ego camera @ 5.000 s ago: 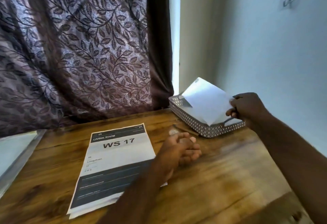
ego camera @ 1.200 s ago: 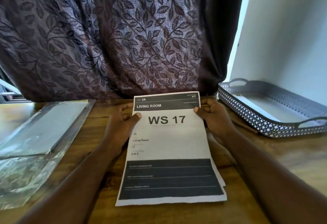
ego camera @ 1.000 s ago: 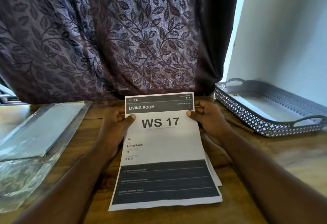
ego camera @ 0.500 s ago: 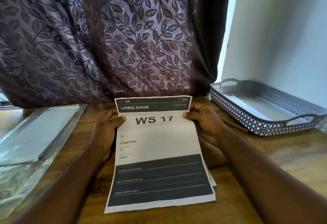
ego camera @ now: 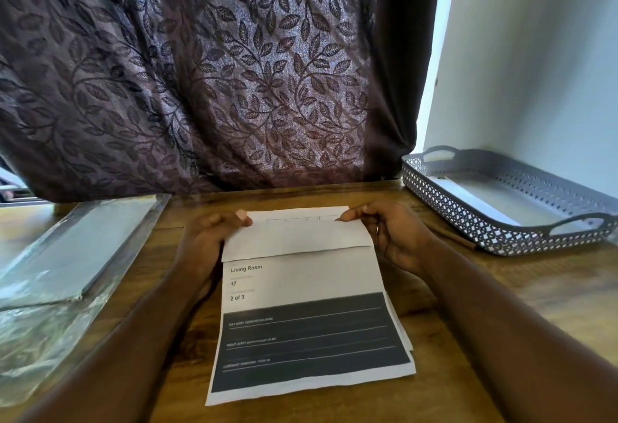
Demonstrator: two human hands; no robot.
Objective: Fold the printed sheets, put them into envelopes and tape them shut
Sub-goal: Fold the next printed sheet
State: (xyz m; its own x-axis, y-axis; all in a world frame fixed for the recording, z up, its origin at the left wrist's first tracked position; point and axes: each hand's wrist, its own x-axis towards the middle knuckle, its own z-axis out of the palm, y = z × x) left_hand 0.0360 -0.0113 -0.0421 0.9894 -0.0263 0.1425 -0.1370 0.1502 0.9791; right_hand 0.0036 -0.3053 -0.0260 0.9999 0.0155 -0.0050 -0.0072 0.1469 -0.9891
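Note:
A printed sheet (ego camera: 307, 332) with a dark lower band lies in front of me on the wooden table (ego camera: 501, 309). Its top part is bent over toward me, white back up, hiding the heading. My left hand (ego camera: 209, 240) pinches the folded flap at its left corner. My right hand (ego camera: 389, 232) pinches the right corner. More sheets lie under it, their edges showing at the lower right (ego camera: 403, 332). A white envelope (ego camera: 495, 200) lies flat in the grey tray.
A grey perforated tray (ego camera: 468, 218) with handles stands at the right by the white wall. A clear plastic packet (ego camera: 63, 255) holding flat white stock lies at the left. A brown stick (ego camera: 451, 235) rests beside the tray. A patterned curtain hangs behind.
Both hands have bent the sheet's top edge over toward me, so the heading "WS 17" is now covered by the white back. Five seconds ago my right hand was at the tray with an envelope.

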